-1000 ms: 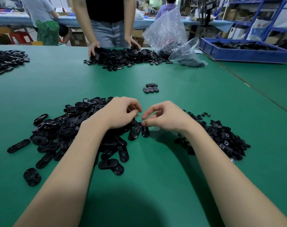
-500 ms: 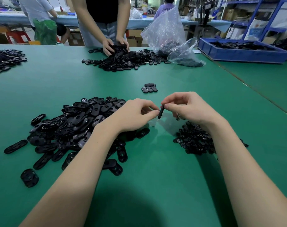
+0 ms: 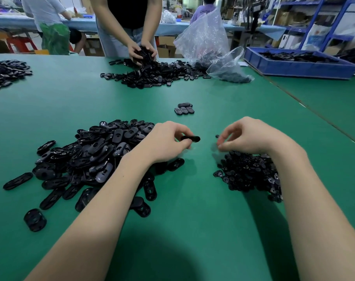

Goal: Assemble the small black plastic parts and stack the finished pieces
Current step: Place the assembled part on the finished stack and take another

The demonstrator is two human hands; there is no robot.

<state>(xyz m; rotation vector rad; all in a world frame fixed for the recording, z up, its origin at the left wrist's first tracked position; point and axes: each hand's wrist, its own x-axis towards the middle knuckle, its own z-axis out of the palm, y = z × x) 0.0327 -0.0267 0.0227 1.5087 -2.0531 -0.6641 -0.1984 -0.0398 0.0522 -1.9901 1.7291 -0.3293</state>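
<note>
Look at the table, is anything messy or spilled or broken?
Nothing looks broken. The black parts lie in loose heaps: a big oval pile by the left hand and a small-piece pile under the right hand. Only the finished pieces sit neatly. That seems normal sorting work, not a spill.

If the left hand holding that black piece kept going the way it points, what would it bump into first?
Probably the right hand. The left hand points its oval piece rightward across bare green mat; depth is hard to judge.
</note>
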